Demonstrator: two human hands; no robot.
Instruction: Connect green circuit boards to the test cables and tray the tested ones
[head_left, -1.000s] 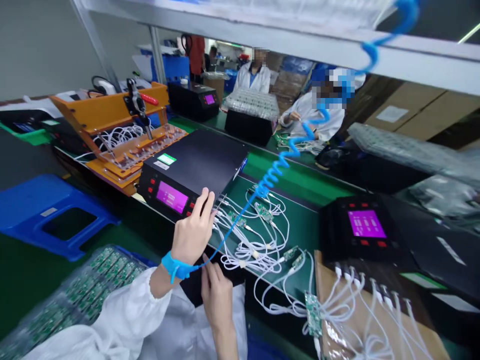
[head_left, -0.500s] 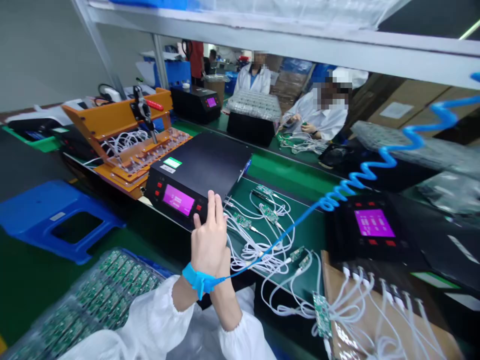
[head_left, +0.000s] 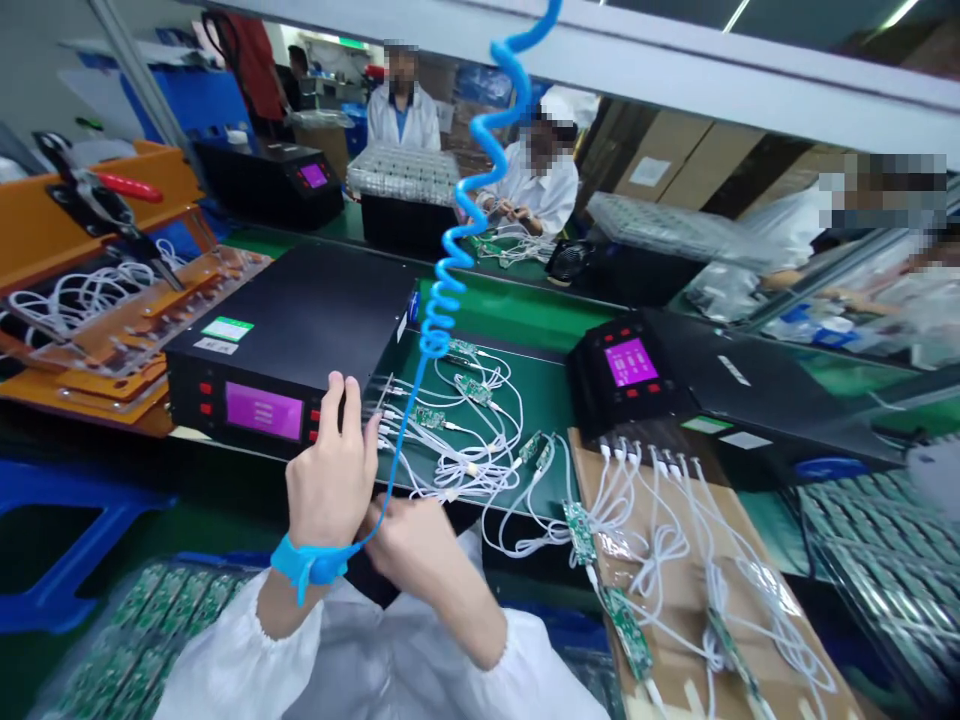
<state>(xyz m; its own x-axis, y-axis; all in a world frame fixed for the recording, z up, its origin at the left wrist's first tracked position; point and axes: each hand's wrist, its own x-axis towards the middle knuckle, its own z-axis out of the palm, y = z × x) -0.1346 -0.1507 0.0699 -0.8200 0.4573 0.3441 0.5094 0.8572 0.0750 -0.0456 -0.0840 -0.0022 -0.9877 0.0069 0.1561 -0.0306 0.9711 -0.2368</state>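
My left hand (head_left: pixel 330 490), with a blue wrist strap (head_left: pixel 319 565) around its wrist, is open. Its stretched fingers are at the front panel of a black tester box (head_left: pixel 300 300), near the red buttons right of its lit purple screen (head_left: pixel 264 410). Lower and to the right, my right hand (head_left: pixel 416 540) is curled closed beside the left wrist; what its fingers hold, if anything, is hidden. White cables (head_left: pixel 472 468) run from the box's right side to several green circuit boards (head_left: pixel 474 390) on the green bench mat.
A blue coiled cord (head_left: pixel 457 250) hangs from above to my wrist strap. Left stands an orange clamp fixture (head_left: pixel 135 300). A second tester (head_left: pixel 630 370) with cables over cardboard (head_left: pixel 735 570) is right. Trays of boards (head_left: pixel 172 610) lie low. Co-workers sit across the bench.
The view has swung right and closer to the bench. My right hand, earlier mostly behind the left, now shows lower and to the right of it. The left still reaches the tester's front panel.
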